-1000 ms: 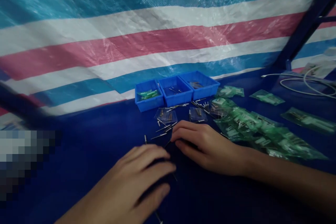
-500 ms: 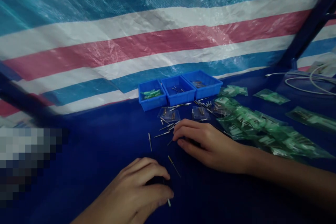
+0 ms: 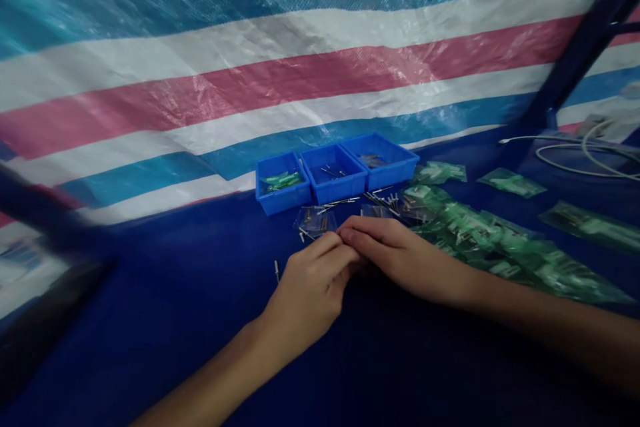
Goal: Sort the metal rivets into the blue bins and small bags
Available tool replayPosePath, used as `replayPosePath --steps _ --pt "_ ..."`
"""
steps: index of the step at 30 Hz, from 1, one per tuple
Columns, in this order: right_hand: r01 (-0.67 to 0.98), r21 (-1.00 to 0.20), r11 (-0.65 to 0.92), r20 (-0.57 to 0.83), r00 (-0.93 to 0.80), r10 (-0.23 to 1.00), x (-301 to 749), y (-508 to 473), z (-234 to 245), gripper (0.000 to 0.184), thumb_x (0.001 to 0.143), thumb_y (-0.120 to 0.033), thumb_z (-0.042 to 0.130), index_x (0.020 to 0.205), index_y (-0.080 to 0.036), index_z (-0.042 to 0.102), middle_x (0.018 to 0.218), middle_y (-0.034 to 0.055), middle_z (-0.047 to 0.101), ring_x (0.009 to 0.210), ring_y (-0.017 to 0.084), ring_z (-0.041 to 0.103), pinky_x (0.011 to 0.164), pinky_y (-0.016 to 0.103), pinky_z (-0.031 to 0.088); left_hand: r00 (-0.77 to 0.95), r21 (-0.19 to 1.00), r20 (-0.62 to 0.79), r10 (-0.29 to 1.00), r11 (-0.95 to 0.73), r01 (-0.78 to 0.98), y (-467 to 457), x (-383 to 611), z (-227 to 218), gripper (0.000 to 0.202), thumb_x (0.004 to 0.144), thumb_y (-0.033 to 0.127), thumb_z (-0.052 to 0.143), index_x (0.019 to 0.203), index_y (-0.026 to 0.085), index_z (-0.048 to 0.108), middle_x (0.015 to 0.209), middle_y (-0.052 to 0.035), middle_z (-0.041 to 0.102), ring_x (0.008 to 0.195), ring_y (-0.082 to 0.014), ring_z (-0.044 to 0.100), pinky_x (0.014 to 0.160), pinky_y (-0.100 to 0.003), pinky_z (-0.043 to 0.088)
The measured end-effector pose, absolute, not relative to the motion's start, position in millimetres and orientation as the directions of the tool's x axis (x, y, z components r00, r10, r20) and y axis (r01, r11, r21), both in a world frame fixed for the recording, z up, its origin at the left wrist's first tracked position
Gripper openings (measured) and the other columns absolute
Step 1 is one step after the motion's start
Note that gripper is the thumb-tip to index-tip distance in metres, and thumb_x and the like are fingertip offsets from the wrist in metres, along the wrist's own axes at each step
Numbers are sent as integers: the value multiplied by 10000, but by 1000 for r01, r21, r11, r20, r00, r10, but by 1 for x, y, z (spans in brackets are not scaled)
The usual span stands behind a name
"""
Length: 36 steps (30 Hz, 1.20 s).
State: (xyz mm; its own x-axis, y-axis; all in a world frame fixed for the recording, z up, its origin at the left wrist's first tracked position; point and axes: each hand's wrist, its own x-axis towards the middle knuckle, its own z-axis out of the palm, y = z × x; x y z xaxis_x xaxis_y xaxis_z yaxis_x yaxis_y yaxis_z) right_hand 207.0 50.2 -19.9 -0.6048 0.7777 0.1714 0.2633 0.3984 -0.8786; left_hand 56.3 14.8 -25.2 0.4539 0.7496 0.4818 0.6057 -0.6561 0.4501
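My left hand [image 3: 307, 290] and my right hand [image 3: 395, 252] meet fingertip to fingertip on the dark blue table cover [image 3: 190, 320]. Both have their fingers curled and pressed together, and whatever lies between them is hidden. Just beyond the fingertips are small clear bags [image 3: 314, 219] and loose thin metal pins [image 3: 383, 199]. One pin [image 3: 276, 270] lies alone to the left of my left hand. Behind these stand three small blue bins [image 3: 334, 175] in a row; the left bin [image 3: 283, 185] holds green packets and the other two hold a few pins.
A long heap of green plastic packets [image 3: 485, 243] runs along the right of my right arm, with more packets [image 3: 590, 227] farther right. A white cable [image 3: 585, 155] coils at the far right beside a dark blue post [image 3: 575, 60]. A striped tarp [image 3: 250, 80] rises behind the bins.
My left hand has moved up and away from me, from the near table to my right hand's fingertips. The pins that lay between the hands are no longer in sight.
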Motion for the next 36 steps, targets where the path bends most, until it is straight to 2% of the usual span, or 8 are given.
replayPosePath --steps 4,8,12,19,24,29,32,36 --pt "159 -976 150 31 -577 816 206 55 -20 353 936 -384 278 700 -177 439 568 -39 473 421 63 435 410 190 345 211 630 512 833 -531 567 24 61 -26 115 842 119 504 839 207 577 750 12 607 688 -119 599 642 -241 492" --pt "74 -996 53 -3 -611 792 205 55 -23 220 923 -302 340 800 -170 465 572 -55 479 371 35 402 362 154 304 72 737 486 871 -453 502 26 59 -32 127 839 188 531 957 231 552 786 2 614 704 -138 614 654 -272 510" --pt "-95 -995 3 60 -605 794 206 56 -25 119 886 -212 407 935 -165 505 631 -43 526 401 32 434 387 148 331 106 649 553 827 -507 567 26 55 -36 147 839 177 517 961 249 553 877 -2 592 786 -140 598 709 -283 503" --pt "-268 -948 -174 -30 -468 883 205 55 -21 109 798 -164 498 898 -178 541 705 -19 592 435 52 488 402 165 368 -79 616 638 766 -446 649 28 51 -40 238 801 238 594 1019 269 501 988 8 573 876 -159 563 724 -284 484" --pt "-286 -917 -277 -104 -500 860 204 54 -20 129 768 -176 518 895 -179 536 743 0 616 478 74 548 415 172 380 99 506 667 739 -547 667 23 53 -36 163 840 187 519 985 263 520 928 5 587 863 -145 585 726 -257 502" --pt "-291 -905 -311 -99 -566 819 204 55 -23 32 783 -190 499 806 -180 518 544 -41 546 463 84 549 420 162 385 284 369 660 695 -630 683 23 56 -31 193 823 151 516 984 257 523 975 -12 589 913 -160 588 801 -292 507" --pt "-281 -905 -320 -100 -590 801 204 54 -24 24 789 -196 513 800 -178 524 631 -36 589 435 64 550 416 160 379 274 372 656 703 -617 694 24 56 -32 228 803 109 523 981 252 521 954 4 598 845 -132 599 742 -246 520" --pt "-272 -903 -334 -103 -617 780 205 52 -22 50 810 -214 515 811 -168 535 760 -15 618 422 53 562 409 159 368 218 461 621 753 -575 676 24 55 -33 213 817 126 530 971 273 533 898 40 622 748 -102 608 632 -193 515"
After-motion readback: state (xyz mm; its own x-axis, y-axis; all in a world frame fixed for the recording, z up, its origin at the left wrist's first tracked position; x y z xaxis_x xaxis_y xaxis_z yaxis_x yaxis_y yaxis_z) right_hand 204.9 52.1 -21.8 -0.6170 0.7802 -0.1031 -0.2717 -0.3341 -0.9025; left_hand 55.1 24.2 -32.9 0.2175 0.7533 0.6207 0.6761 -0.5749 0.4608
